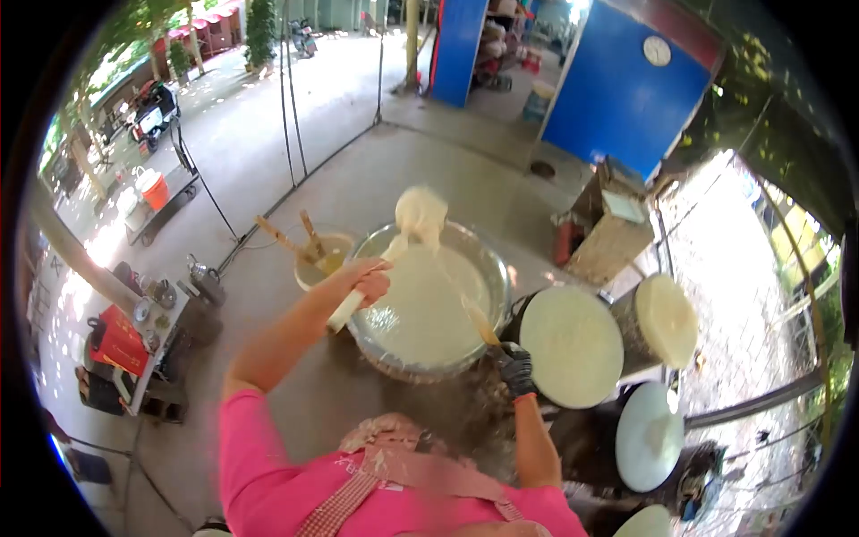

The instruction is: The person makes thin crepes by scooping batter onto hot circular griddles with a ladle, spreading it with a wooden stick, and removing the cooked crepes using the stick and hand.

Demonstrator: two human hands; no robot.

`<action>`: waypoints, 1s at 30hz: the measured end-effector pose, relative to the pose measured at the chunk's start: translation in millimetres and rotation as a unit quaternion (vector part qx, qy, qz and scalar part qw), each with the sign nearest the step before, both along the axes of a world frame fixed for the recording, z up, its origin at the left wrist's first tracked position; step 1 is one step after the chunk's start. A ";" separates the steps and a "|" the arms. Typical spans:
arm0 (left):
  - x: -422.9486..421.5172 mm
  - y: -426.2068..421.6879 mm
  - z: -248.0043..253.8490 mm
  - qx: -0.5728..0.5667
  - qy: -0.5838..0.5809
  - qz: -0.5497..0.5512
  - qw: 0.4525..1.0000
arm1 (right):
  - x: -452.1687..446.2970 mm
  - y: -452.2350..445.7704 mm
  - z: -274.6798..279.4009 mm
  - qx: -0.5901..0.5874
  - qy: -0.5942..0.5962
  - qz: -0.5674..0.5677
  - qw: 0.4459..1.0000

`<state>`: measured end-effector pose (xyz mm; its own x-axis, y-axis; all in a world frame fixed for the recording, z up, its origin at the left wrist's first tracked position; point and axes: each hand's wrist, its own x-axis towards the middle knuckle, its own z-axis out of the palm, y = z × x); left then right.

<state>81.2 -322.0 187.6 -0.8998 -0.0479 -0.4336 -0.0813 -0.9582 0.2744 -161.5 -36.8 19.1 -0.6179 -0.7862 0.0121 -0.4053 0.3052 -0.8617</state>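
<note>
My bare left hand (367, 279) is wrapped round a thick pale stick (347, 309). A lump of white, sticky batter (420, 215) clings to the stick's far end, above the far rim of a big metal basin (503, 295). In a dark glove with an orange cuff, my right hand (514, 369) grips a wooden stick (481, 324) at the basin's right side. This second stick slants up over the basin towards the lump, its far part coated in white. Pale, smooth liquid batter (425, 304) fills the basin. Whether the two sticks touch is unclear.
A bucket (304, 276) with wooden handles stands behind the basin's left side. To the right are several vats with pale round tops, including a large one (571, 347). A cardboard box (613, 233) sits beyond them, and a low table (161, 345) stands at left.
</note>
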 end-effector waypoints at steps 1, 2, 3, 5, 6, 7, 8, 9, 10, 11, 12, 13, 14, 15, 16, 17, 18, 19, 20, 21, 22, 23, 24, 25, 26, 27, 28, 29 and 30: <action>-6.9 -10.4 -28.3 0.084 -0.051 0.002 0.995 | -0.2 22.6 -20.8 0.033 0.060 -0.004 0.998; -1.1 -7.3 -35.4 0.060 -0.033 -0.015 0.998 | 1.8 41.1 -32.0 0.067 0.124 -0.008 0.990; 1.8 -6.4 -36.7 0.027 -0.006 -0.035 0.999 | 24.8 49.0 26.0 0.097 0.011 -0.043 0.994; 2.0 -9.3 -41.6 -0.060 0.024 -0.072 0.995 | 29.5 62.9 32.1 0.020 0.119 -0.063 0.991; -1.0 -0.8 -44.9 -0.247 0.078 -0.077 0.963 | 30.0 71.3 31.5 -0.013 0.176 -0.073 0.982; -3.3 9.7 -45.4 -0.283 0.016 -0.067 0.957 | 39.3 68.7 25.5 -0.080 -0.006 -0.080 0.994; -6.0 23.1 -43.8 -0.315 -0.049 -0.058 0.946 | 48.5 66.2 19.3 -0.153 -0.182 -0.109 0.965; -12.5 28.5 -56.4 -0.209 -0.037 -0.064 0.975 | 49.9 70.1 11.8 -0.067 -0.166 -0.101 0.979; -17.3 29.2 -73.7 -0.099 -0.030 -0.070 0.992 | 54.1 78.0 2.7 0.020 -0.154 -0.092 0.984; -19.1 30.7 -86.4 0.011 -0.032 -0.075 0.997 | 63.0 91.2 -9.3 0.081 -0.083 -0.101 0.988; -23.9 25.5 -86.0 0.231 -0.042 -0.115 0.965 | 72.2 106.5 -21.7 0.143 -0.013 -0.109 0.984; -19.0 41.4 -74.4 0.085 -0.054 -0.102 0.990 | 81.0 123.9 -28.4 0.204 0.060 -0.113 0.971; -20.8 57.7 -59.6 -0.070 -0.046 -0.094 0.992 | 86.2 143.2 -26.0 0.155 0.042 -0.134 0.978; -27.0 56.3 -59.0 0.038 0.005 -0.148 0.988 | 91.1 164.8 -17.6 0.102 0.031 -0.161 0.981; -35.1 60.1 -58.9 0.151 0.043 -0.200 0.967 | 101.6 187.9 -7.4 0.051 0.019 -0.187 0.981; -44.4 84.6 -41.8 -0.001 0.037 -0.204 0.978 | 102.3 204.8 1.3 0.120 0.258 -0.232 0.930; -51.5 111.8 -23.9 -0.153 0.039 -0.197 0.968 | 103.6 222.0 9.8 0.200 0.464 -0.319 0.802; -61.3 141.4 -19.6 -0.212 0.007 -0.191 0.958 | 97.1 235.7 11.6 0.184 0.449 -0.292 0.824; -71.5 163.0 -29.9 -0.156 0.014 -0.207 0.966 | 94.4 253.4 3.9 0.157 0.321 -0.244 0.902; -83.5 182.7 -47.0 -0.098 0.020 -0.221 0.970 | 88.9 268.9 -10.5 0.139 0.168 -0.222 0.950; -93.8 210.2 -60.8 -0.035 0.024 -0.234 0.971 | 90.9 289.5 -27.7 0.150 0.112 -0.224 0.956; -104.9 246.3 -52.4 0.052 -0.022 -0.232 0.971 | 98.3 317.1 -43.2 0.165 0.084 -0.233 0.955; -119.4 264.8 -73.5 0.238 -0.022 -0.285 0.928 | 112.8 346.5 -57.5 0.179 0.074 -0.245 0.950; -133.3 297.2 -79.0 0.319 -0.055 -0.279 0.904 | 129.1 377.9 -66.1 0.191 0.068 -0.261 0.944; -145.7 324.5 -82.0 0.393 -0.092 -0.271 0.874 | 150.3 410.1 -70.4 0.199 0.059 -0.282 0.937; -164.3 334.9 -131.3 0.383 -0.123 -0.256 0.879 | 170.2 439.6 -72.7 0.211 0.049 -0.305 0.927; -175.8 373.4 -117.5 0.422 -0.108 -0.348 0.830 | 188.1 468.7 -73.2 0.224 0.039 -0.332 0.915; -190.0 402.7 -123.2 0.442 -0.095 -0.378 0.808 | 203.1 496.6 -73.6 0.244 0.032 -0.360 0.900; -200.1 435.1 -114.9 0.474 -0.044 -0.415 0.775 | 214.4 527.0 -71.6 0.270 0.031 -0.391 0.879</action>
